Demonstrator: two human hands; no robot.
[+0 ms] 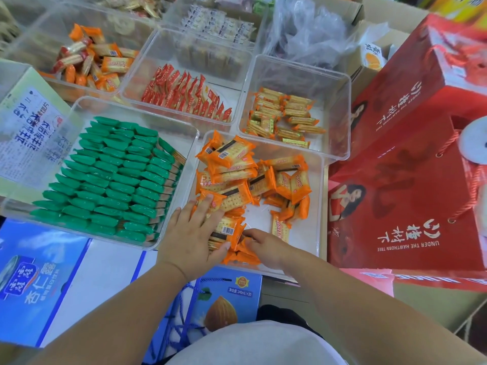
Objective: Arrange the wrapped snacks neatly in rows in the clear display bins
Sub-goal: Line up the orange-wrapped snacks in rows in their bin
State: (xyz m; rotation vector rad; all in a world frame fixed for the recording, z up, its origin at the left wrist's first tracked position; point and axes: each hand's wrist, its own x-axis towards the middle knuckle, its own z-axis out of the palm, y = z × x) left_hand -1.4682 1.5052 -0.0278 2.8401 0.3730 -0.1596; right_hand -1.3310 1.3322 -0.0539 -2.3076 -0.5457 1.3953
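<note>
A clear bin (315,206) in front of me holds a loose heap of orange-wrapped cracker packs (237,175). My left hand (192,233) lies over packs at the bin's near left corner, fingers spread on top and thumb curled under a stack of them (226,230). My right hand (263,246) reaches in beside it and pinches orange packs (243,255) at the near edge. To the left, another clear bin (79,106) holds green-wrapped snacks (110,180) in neat rows.
Farther bins hold red packs (184,93) in a row, loose orange-gold packs (284,117) and mixed orange packs (89,61). A big red gift box (411,164) stands on the right. Blue drink cartons (39,280) lie near my body, a printed carton (29,127) at left.
</note>
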